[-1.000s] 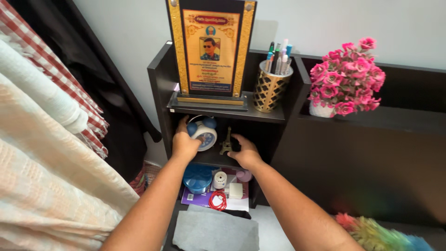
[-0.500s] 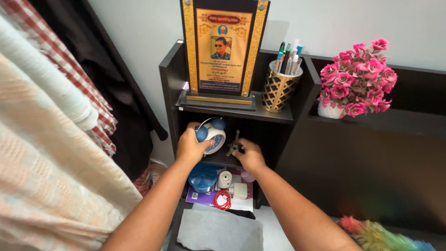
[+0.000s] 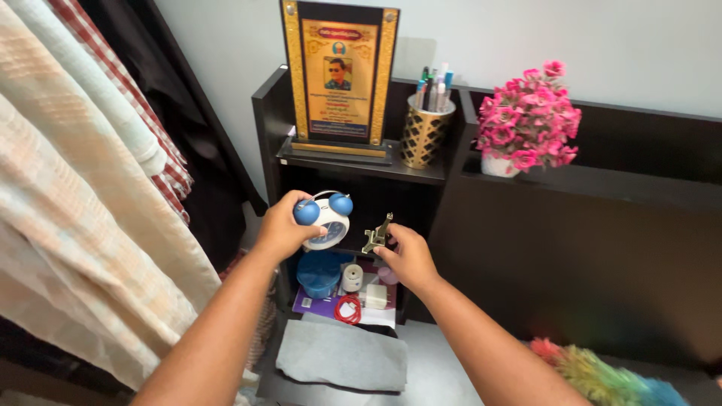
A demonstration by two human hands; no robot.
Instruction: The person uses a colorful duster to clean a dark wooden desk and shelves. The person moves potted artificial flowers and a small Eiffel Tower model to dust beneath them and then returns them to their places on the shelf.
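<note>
Both objects are now being held out in front of the dark wooden shelf unit [image 3: 444, 218], whereas a second ago they were being gripped inside its middle compartment; the white round alarm clock with two blue bells [image 3: 323, 219] is being clasped by the left hand [image 3: 280, 231], whose fingers are being curled around its left side and back; the small bronze metal tower figurine [image 3: 377, 234] is being pinched at its base by the right hand [image 3: 408, 258], closed on it, and is being tilted with its tip leaning to the right; clock and figurine are being kept near each other but apart; below them, on the lower shelf, a blue round container [image 3: 319, 273], a small white cylinder [image 3: 352, 277] and a coiled red cable [image 3: 347, 308] are lying close together; a grey cloth [image 3: 342, 355] is lying in front of them; on the top shelf a tall gold-framed plaque [image 3: 338, 79] is standing beside a gold lattice pen holder [image 3: 422, 135]; a white pot of pink flowers [image 3: 526, 124] is standing to the right; pale checked fabric [image 3: 83, 218] is hanging at the left.
</note>
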